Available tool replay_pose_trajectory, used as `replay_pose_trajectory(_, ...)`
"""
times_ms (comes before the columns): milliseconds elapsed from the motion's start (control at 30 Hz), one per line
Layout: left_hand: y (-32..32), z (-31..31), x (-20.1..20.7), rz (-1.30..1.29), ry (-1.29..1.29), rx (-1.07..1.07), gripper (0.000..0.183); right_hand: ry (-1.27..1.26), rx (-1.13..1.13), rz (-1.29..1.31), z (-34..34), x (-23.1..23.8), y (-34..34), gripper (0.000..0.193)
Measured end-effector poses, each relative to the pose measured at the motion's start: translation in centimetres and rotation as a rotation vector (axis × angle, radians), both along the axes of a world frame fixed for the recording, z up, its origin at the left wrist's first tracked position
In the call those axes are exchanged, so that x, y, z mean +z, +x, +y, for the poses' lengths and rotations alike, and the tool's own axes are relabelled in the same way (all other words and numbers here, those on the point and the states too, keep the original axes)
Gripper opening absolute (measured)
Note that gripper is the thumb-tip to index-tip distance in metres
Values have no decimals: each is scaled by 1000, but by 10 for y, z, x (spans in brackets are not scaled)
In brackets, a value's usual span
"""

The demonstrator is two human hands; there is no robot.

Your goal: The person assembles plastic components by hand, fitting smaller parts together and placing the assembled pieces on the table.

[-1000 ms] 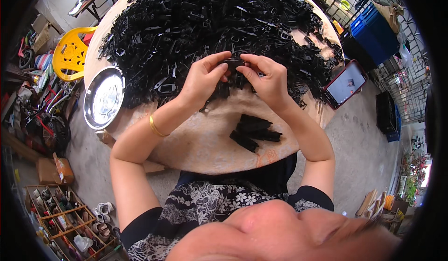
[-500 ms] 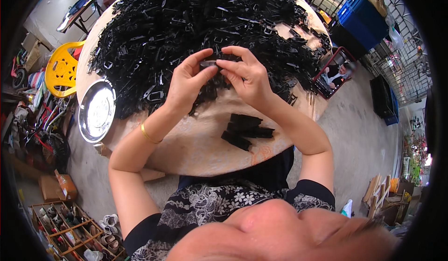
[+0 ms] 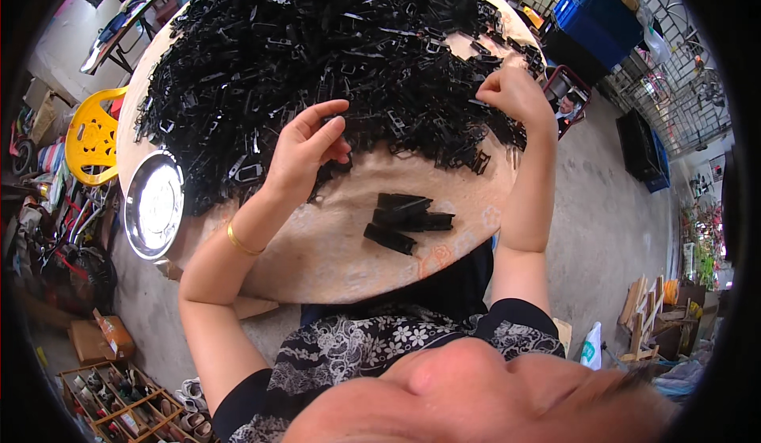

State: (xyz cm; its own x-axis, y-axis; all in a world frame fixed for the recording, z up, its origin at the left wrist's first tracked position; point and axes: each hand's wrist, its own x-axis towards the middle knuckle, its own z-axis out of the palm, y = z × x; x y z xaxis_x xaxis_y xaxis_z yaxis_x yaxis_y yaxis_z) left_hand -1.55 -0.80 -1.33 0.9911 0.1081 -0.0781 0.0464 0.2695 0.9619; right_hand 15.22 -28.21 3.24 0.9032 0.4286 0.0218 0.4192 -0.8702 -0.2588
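Note:
A broad heap of small black plastic parts [image 3: 317, 55], some shaped like frames or clips, covers most of a round table [image 3: 317, 245] with a patterned, pale cover. At the heap's near edge is my left hand [image 3: 305, 146], thumb and forefinger apart and the other fingers curled; I see no part clearly held. My right hand [image 3: 519, 98] is over the heap's right side, fingers bent and drawn together; what they hold, if anything, is hidden. Nearer me, a few black strip-like pieces [image 3: 404, 217] lie grouped on the cover.
A shiny round metal tray [image 3: 154, 205] sits at the table's left edge, beside a yellow plastic stool [image 3: 95, 136]. Blue crates [image 3: 594, 15] stand far right, with a dark crate [image 3: 642, 150] on the floor. A shoe rack [image 3: 123, 399] is at lower left.
My hands, formerly together around a small piece above the heap, have parted. The right has moved out to the right; the left stays near its place. The view has shifted slightly.

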Motion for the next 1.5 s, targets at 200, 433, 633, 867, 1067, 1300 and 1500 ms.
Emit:
replay_pose_trajectory(200,-2,3,-1,38,-32,-12,32,-331,-28,14,20,-20,10,22)
replay_pose_trajectory(433,-3,1,-2,44,-78,-17,32,-6,31,0,16,-12,2,23)
replay_pose_trajectory(633,-4,2,0,14,-171,-5,35,646,340,-75,55,-20,-17,17)
replay_pose_trajectory(867,-2,-2,-2,4,-177,58,34,1216,411,414,101,-27,-75,31)
replay_pose_trajectory(1067,-4,-4,-6,-6,-113,50,34,1224,336,582,116,-39,-86,20)
replay_pose_trajectory(1300,-6,-7,-5,-75,-15,98,35,1156,285,264,123,-48,-95,16)
replay_pose_trajectory(1500,-7,-5,2,-34,578,152,36,1096,379,79,125,-59,-94,13)
